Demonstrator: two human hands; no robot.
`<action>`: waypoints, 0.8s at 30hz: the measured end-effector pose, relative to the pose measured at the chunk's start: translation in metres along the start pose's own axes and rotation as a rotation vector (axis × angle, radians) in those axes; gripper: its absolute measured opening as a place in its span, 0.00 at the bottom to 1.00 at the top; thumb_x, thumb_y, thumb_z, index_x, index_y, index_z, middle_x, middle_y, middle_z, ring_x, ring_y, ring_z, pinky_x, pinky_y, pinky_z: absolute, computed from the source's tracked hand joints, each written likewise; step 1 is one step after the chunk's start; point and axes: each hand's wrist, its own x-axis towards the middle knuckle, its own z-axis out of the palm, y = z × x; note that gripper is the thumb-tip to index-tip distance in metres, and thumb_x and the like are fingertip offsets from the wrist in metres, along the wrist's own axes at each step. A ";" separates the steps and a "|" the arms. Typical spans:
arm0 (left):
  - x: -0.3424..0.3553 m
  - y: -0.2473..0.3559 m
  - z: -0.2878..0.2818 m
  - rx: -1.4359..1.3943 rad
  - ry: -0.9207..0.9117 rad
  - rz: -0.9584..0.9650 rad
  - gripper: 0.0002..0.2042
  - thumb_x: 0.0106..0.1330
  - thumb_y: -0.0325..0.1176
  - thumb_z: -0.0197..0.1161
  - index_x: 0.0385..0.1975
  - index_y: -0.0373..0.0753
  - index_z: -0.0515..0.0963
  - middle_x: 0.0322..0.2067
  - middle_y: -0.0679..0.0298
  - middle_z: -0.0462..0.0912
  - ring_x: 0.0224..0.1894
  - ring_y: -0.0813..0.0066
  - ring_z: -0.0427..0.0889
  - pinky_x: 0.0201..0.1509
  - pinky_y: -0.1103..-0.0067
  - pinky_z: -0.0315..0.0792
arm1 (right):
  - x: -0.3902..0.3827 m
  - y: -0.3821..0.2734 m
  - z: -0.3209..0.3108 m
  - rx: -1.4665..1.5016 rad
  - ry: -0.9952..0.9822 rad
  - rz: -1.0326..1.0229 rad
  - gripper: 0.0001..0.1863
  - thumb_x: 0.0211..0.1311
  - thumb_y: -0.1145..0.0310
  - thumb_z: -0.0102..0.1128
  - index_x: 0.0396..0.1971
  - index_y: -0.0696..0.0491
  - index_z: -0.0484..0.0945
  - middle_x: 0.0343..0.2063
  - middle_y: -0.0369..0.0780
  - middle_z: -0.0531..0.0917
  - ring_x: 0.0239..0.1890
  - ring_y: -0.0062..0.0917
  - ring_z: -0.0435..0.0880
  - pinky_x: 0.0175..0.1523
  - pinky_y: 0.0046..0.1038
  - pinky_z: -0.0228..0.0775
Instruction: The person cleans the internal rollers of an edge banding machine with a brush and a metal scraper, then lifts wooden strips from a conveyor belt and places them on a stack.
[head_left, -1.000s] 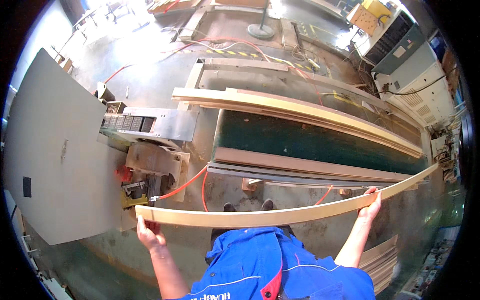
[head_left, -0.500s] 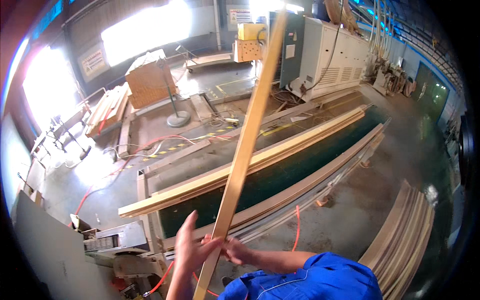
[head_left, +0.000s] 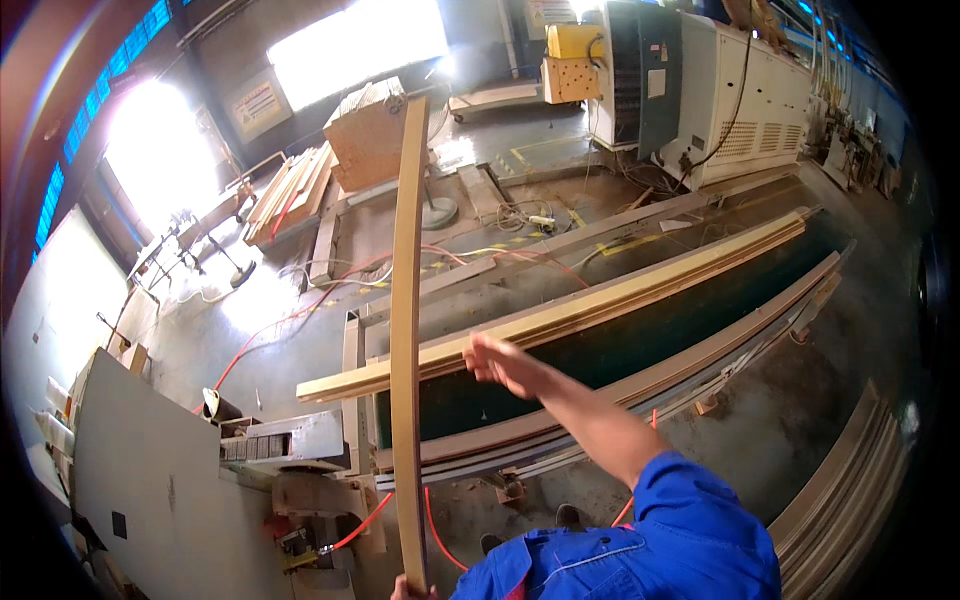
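Note:
A long, narrow wooden plank (head_left: 406, 330) stands nearly upright in front of me, its far end reaching up past the stacked block by the window. Low at the lower edge, my left hand (head_left: 412, 589) grips its near end; only part of that hand shows. My right hand (head_left: 503, 366) is off the plank, to its right, with fingers stretched out and nothing in them. Beneath that hand lies a stack of long wooden strips (head_left: 600, 312), laid across the dark green bed of a low frame.
A brown beam (head_left: 640, 385) edges the frame on my side. More planks (head_left: 850, 500) lie on the floor at right. At left are a grey panel (head_left: 150, 470) and a small machine (head_left: 285, 442). Red hoses (head_left: 440, 535) run near my feet. White cabinets (head_left: 745, 105) stand at the back.
The plank has swung left and stands more upright. My right hand has let go of it and moved forward; my left hand has moved down to its near end. The view has shifted left.

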 end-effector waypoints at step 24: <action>0.006 0.121 0.083 0.349 -0.759 -0.210 0.15 0.67 0.41 0.66 0.40 0.35 0.77 0.29 0.67 0.81 0.31 0.78 0.80 0.38 0.78 0.77 | -0.149 0.099 0.205 -0.631 -0.341 -0.062 0.21 0.65 0.66 0.65 0.54 0.62 0.75 0.42 0.42 0.85 0.43 0.20 0.83 0.49 0.26 0.76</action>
